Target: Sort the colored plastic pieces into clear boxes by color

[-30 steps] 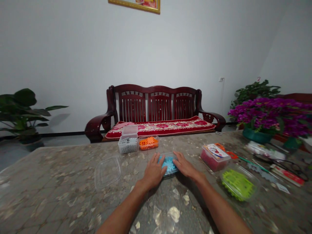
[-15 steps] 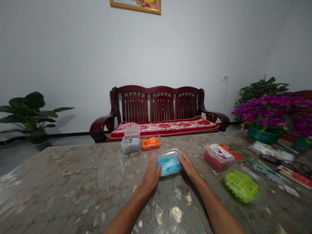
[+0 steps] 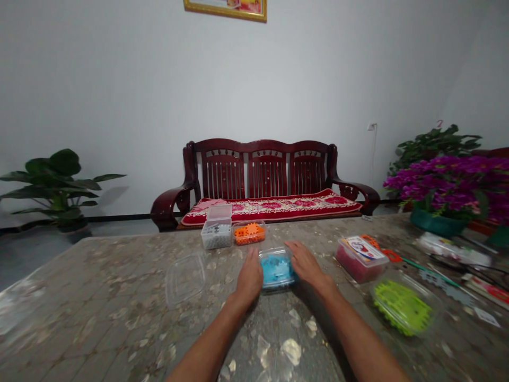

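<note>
In the middle of the table stands a clear plastic box of blue plastic pieces, with what looks like a clear lid on top. My left hand grips its left side, fingers pointing away from me along the edge. From the right, my right hand holds the opposite side, its fingers bent over the far right corner. A loose clear lid lies flat to the left of my left hand. Beyond the box is a container of orange pieces, beside an opened box of grey pieces.
To the right are a box with red contents and a clear container of green pieces. Orange and grey gear pieces, glasses and a purple flower pot stand farther right. A wooden bench is behind the table.
My right hand's fingers have shifted up and inward over the box's far right corner. My left hand stays at the left side. The whole view has slid slightly.
</note>
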`<state>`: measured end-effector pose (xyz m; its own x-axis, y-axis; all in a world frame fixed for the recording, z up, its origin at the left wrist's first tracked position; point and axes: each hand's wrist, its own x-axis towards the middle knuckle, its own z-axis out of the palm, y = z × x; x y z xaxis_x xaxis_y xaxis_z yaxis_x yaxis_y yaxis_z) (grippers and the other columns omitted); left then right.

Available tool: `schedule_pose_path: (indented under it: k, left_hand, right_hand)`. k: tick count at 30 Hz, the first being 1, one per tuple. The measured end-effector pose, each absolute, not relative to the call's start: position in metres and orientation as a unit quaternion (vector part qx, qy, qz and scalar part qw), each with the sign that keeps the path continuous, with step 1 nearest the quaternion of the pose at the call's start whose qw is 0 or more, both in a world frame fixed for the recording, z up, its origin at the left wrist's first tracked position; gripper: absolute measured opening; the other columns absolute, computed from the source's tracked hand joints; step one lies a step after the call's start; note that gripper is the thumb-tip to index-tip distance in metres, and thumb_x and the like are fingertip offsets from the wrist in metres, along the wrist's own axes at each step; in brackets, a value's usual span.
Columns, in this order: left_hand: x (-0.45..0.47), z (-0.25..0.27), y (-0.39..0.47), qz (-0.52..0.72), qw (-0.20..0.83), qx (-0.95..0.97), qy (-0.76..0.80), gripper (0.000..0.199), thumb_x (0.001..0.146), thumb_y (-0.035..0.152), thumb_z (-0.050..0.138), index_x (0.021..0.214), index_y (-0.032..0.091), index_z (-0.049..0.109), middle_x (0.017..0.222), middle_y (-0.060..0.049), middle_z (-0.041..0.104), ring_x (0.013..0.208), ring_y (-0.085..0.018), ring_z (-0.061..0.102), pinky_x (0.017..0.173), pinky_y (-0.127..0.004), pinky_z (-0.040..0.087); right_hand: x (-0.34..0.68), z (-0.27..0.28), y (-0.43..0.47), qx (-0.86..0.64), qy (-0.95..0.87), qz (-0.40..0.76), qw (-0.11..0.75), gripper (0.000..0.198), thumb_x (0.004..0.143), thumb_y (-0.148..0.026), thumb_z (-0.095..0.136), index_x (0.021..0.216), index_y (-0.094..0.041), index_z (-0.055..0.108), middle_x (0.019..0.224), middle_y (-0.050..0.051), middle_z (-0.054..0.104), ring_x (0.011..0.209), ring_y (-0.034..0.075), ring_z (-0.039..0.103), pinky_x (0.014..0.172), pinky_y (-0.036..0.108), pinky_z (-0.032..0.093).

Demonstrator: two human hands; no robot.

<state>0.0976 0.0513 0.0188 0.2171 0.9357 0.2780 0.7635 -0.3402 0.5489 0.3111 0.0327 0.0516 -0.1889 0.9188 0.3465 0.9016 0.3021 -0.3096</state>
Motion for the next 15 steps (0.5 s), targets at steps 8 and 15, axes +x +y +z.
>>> schedule_pose_path:
  k: [8, 15]
  left_hand:
    - [0.122, 0.025, 0.043, 0.249, 0.065, 0.827, 0.5, 0.052, 0.099, 0.029, 0.051, 0.146, 0.007, 0.053, 0.154, -0.022, 0.053, 0.149, -0.034, 0.042, 0.124, -0.056, 0.029]
    - [0.122, 0.029, 0.036, 0.225, 0.002, 0.837, 0.498, 0.05, 0.103, 0.037, 0.048, 0.144, 0.008, 0.056, 0.147, -0.021, 0.059, 0.143, -0.038, 0.047, 0.119, -0.055, 0.035]
  right_hand:
    - [0.297, 0.05, 0.036, -0.612, -0.78, 0.023, 0.127, 0.049, 0.104, -0.03, 0.032, 0.138, -0.008, 0.06, 0.141, 0.02, 0.063, 0.133, 0.027, 0.056, 0.114, 0.041, 0.04]
    - [0.299, 0.043, 0.035, -0.626, -0.773, 0.032, 0.104, 0.054, 0.106, -0.036, 0.03, 0.145, -0.009, 0.054, 0.15, 0.019, 0.057, 0.14, 0.028, 0.052, 0.117, 0.042, 0.037]
